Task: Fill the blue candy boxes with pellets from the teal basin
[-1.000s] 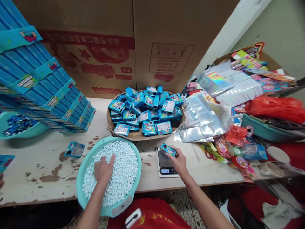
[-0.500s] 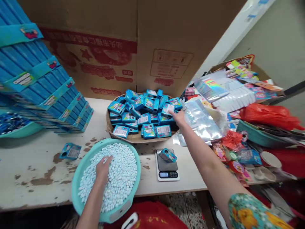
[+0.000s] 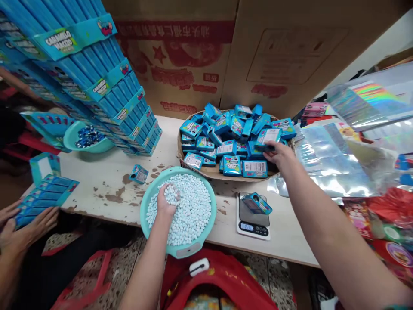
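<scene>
My left hand (image 3: pixel 165 203) is cupped palm up around a heap of small pale candies (image 3: pixel 171 195), low in a turquoise basin (image 3: pixel 192 249) full of the same candies. On the right, my right hand (image 3: pixel 281 156) grips a small blue candy box (image 3: pixel 267 137) at the right end of a shallow cardboard tray (image 3: pixel 222 175) piled with similar boxes. In front of the tray, a digital scale (image 3: pixel 253 229) with a lit display carries one blue box (image 3: pixel 258 203), which lies tilted with a round hole in it.
A tall stack of blue display cartons (image 3: pixel 122 114) rises at the left, beside a bowl (image 3: pixel 90 148) of dark blue wrapped pieces. A co-worker's hands (image 3: pixel 35 228) hold a blue carton there. Shiny plastic sheets (image 3: pixel 332 159) lie to the right, and a large cardboard box (image 3: pixel 180 64) stands behind.
The view has turned left, bringing the co-worker's hands into sight. My left hand has turned up and now holds a heap of candies. My right hand has grasped a blue box on the pile.
</scene>
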Motion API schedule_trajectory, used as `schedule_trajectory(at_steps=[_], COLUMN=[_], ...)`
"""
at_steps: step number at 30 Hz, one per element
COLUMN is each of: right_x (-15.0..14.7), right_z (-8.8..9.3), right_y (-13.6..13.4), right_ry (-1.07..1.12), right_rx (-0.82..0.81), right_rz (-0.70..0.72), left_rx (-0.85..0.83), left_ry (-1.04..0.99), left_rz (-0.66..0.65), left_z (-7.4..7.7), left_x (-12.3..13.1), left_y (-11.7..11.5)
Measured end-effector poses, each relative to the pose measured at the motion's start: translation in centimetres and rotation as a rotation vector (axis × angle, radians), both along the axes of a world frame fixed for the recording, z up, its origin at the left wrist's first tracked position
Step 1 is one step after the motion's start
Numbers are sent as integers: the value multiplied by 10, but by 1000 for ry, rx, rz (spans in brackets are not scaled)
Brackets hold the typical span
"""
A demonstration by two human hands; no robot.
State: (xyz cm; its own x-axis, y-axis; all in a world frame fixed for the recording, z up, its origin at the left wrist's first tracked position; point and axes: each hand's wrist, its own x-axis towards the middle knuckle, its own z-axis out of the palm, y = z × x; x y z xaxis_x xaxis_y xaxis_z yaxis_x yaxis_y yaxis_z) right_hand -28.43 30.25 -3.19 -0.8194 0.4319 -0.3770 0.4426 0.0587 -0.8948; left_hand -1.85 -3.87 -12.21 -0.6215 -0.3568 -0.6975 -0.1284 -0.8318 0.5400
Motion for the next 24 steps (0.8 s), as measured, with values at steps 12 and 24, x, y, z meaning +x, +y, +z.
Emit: schedule_trajectory(at_steps=[12, 24], right_x=[125, 172], right_z=[71, -4], right_y=[-11, -76], right_ry=[495, 282], right_rx=[-159, -291], right_rz=[485, 586], left_rx=[188, 234], left_ry=[90, 107], left_rz=[-1, -69], left_z=[0, 10], left_x=[-6, 7], left_y=[-4, 9])
